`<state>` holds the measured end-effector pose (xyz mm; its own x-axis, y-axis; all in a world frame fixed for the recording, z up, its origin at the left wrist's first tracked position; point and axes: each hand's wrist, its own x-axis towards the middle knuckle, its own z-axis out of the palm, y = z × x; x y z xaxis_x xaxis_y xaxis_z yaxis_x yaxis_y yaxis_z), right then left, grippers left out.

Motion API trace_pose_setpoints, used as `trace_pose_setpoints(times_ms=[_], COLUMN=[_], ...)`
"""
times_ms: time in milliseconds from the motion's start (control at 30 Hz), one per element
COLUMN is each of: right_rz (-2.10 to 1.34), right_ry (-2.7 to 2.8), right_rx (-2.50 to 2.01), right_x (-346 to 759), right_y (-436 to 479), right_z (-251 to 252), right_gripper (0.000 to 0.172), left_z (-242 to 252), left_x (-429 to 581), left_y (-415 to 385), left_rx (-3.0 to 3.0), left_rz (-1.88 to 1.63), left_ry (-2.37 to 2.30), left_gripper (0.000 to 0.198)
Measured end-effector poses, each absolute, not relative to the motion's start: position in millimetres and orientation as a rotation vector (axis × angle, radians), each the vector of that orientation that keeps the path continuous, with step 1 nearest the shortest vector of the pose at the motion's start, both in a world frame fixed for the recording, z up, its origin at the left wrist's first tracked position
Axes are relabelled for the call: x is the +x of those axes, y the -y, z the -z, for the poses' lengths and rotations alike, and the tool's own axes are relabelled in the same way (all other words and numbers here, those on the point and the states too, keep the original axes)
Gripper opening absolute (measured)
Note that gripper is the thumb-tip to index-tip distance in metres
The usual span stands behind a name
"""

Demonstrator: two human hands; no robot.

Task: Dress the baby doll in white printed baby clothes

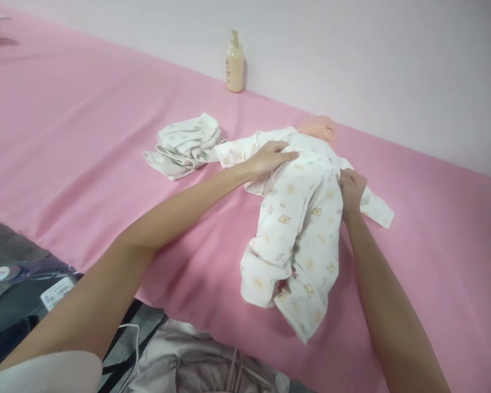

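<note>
A baby doll lies on the pink sheet with its head toward the wall. It wears a white printed top with its sleeves spread out, and white baby pants with a bear print. My left hand pinches the waistband on the left side, thumb lying over the cloth. On the other side my right hand is closed in a fist around the waistband's edge. The pant legs stretch toward me, and the feet are hidden inside or not visible.
A crumpled white printed garment lies left of the doll, close to its sleeve. By the wall stands a cream pump bottle. The pink sheet hangs over the near edge, with a white cable below.
</note>
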<state>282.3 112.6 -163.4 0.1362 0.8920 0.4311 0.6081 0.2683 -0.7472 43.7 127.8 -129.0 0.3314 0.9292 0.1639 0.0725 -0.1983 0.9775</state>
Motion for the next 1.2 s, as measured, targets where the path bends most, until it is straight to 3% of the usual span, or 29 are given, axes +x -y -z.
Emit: trace_pose_setpoints(times_ms=[133,333,600,767,900,1000,1133,1200], right_rz=[-0.152,-0.021,-0.195,-0.435,-0.460,-0.554,-0.693,-0.813], right_ry=[1.617,1.694,1.374,1.260,1.251,1.163,1.024,0.983], right_rx=[-1.219,-1.393,-1.670,-1.559,-1.508,-1.505,-1.457,-1.394], right_x=[282,275,268,265,263,265,270,273], right_y=[-114,-112,-123,-123,-114,-112,-113,-112], right_z=[162,145,146,157,167,170,171,173], right_gripper=[0.025,0.018,0.021,0.040,0.059,0.054,0.041,0.035], left_z=[133,130,137,160,170,171,168,165], left_x=[39,38,38,34,25,20,19,18], left_y=[-138,-140,-151,-156,-157,-159,-154,-150], left_rx=[1.902,2.061,1.918,1.662,1.320,1.346,1.720,1.917], left_rz=[-1.125,-1.072,-1.044,-1.073,-0.868,-0.790,-0.808,-0.818], left_ry=[-0.918,-0.861,-1.123,-0.996,-0.737,-0.716,-0.980,-1.050], left_gripper=[0.009,0.012,0.044,0.058,0.041,0.038,0.060,0.061])
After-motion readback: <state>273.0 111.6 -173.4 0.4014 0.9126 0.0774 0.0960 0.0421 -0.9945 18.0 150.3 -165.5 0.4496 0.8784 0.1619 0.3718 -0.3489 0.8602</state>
